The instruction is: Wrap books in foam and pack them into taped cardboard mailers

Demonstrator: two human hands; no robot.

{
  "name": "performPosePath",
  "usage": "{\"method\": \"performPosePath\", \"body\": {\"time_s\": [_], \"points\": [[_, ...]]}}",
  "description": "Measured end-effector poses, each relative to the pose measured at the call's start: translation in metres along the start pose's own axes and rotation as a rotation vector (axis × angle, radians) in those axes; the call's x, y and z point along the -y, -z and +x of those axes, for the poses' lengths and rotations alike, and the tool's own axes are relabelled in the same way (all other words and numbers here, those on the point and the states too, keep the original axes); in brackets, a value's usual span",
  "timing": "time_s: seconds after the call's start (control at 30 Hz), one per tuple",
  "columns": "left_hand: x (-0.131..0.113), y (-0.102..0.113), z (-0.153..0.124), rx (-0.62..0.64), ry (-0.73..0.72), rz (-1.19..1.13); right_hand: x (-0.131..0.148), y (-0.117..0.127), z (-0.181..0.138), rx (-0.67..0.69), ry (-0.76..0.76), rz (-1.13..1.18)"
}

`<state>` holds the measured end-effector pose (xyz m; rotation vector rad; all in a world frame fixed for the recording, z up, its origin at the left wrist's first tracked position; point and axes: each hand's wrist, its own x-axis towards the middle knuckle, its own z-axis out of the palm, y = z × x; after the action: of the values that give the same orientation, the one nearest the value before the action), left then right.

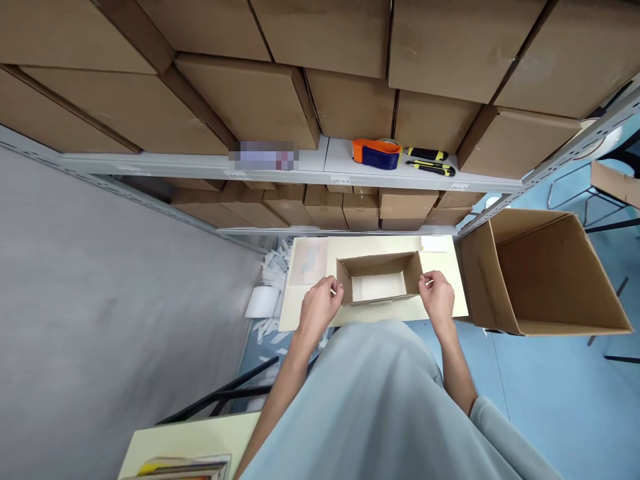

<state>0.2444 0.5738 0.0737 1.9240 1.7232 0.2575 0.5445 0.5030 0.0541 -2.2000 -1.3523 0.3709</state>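
Note:
A small cardboard box [381, 265] stands upright on the pale yellow table [435, 312], its top side uncovered. Inside it, a whitish surface shows at the bottom; I cannot tell if this is the box's floor or something lying there. My left hand [319, 308] is closed, thumb and fingers pinched at the box's left end wall. At the opposite end, my right hand [438, 301] pinches the right wall near its upper edge. The fingertips' exact contact is partly hidden on both sides.
Shelves ahead hold rows of closed cardboard boxes [245, 100]. On the shelf edge lie an orange and blue tape dispenser [376, 155] and black-yellow utility knives [431, 168]. A large uncovered carton [555, 273] stands right. Paper scraps [277, 267] and a white roll [262, 302] are left.

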Motion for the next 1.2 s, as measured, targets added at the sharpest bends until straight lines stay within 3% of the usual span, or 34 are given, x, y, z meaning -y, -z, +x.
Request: {"method": "performPosePath", "body": {"time_s": [0.17, 0.43, 0.73, 0.97, 1.2], "points": [[0.002, -0.017, -0.003, -0.018, 0.002, 0.050, -0.007, -0.016, -0.008, 0.033, 0.017, -0.041], [0.007, -0.044, -0.013, -0.196, 0.021, -0.051, -0.014, -0.008, -0.002, 0.176, 0.108, -0.094], [0.011, -0.055, -0.022, -0.349, -0.011, -0.132, -0.004, -0.005, 0.063, 0.131, 0.139, -0.085], [0.005, -0.057, -0.027, -0.323, -0.035, -0.101, 0.009, -0.018, 0.103, 0.208, 0.119, -0.050], [-0.001, -0.065, -0.022, -0.130, -0.212, -0.183, 0.010, -0.027, 0.085, 0.281, 0.097, 0.122]]}}
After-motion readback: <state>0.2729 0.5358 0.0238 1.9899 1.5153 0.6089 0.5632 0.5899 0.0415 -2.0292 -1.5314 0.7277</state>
